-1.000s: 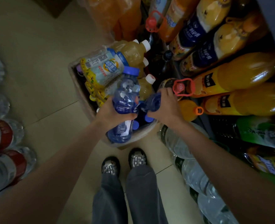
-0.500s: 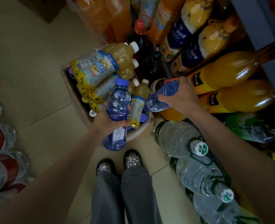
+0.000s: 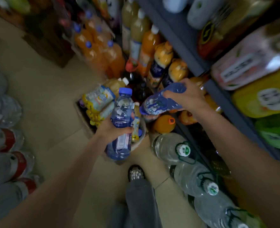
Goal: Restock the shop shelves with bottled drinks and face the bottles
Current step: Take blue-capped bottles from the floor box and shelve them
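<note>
The second blue bottle (image 3: 162,102) has been lifted clear of the box (image 3: 85,119) and toward the shelf (image 3: 218,96), clamped in the right hand (image 3: 187,97); another blue bottle (image 3: 122,122) is gripped by the left hand (image 3: 113,130); shelving is judged next.

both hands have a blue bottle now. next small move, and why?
Probably carry the right hand and its blue bottle on toward the shelf. That bottle is clear of the box, lying sideways, grip firm around it. The left hand holds its bottle upright over the box.
</note>
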The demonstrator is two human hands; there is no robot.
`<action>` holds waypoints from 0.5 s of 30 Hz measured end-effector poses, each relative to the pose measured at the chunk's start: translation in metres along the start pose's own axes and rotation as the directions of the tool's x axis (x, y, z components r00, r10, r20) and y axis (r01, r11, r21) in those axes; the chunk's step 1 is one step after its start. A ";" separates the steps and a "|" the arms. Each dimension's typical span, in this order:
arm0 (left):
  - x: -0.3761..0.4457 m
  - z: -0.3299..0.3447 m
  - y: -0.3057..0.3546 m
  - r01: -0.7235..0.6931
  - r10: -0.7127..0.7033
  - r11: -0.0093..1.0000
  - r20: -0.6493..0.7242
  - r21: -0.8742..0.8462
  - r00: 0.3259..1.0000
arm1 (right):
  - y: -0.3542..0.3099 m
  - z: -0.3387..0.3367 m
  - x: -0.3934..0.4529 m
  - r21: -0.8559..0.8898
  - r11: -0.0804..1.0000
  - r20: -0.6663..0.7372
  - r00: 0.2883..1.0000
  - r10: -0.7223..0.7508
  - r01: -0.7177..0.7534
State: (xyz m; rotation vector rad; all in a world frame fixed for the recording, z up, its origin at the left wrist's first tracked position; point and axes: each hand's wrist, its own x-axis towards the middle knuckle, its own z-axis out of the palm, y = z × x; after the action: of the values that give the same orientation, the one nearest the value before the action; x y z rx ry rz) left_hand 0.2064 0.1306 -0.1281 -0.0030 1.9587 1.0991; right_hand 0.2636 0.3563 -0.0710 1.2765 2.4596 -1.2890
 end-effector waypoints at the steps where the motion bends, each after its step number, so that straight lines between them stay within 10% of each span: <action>1: -0.015 -0.002 0.019 -0.034 0.034 0.999 0.001 -0.020 0.999 | -0.010 -0.023 -0.015 0.142 0.988 -0.032 0.997 0.067 -0.061; 5: -0.097 -0.003 0.110 -0.167 0.181 0.969 0.064 -0.181 0.981 | -0.045 -0.127 -0.109 0.671 0.723 0.048 0.983 0.178 -0.164; 9: -0.217 0.004 0.202 -0.318 0.403 0.886 0.222 -0.337 0.888 | -0.060 -0.232 -0.238 0.905 0.403 0.224 0.959 -0.174 -0.138; 15: -0.399 0.041 0.331 -0.486 0.643 0.765 0.463 -0.423 0.610 | -0.099 -0.350 -0.407 0.751 0.622 0.125 0.877 -0.464 0.222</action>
State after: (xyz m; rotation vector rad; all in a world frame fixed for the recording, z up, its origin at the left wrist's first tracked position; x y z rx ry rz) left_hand 0.3569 0.2090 0.3636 0.7999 1.2385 1.5349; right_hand 0.5565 0.3183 0.3882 0.5504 2.0658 -2.5190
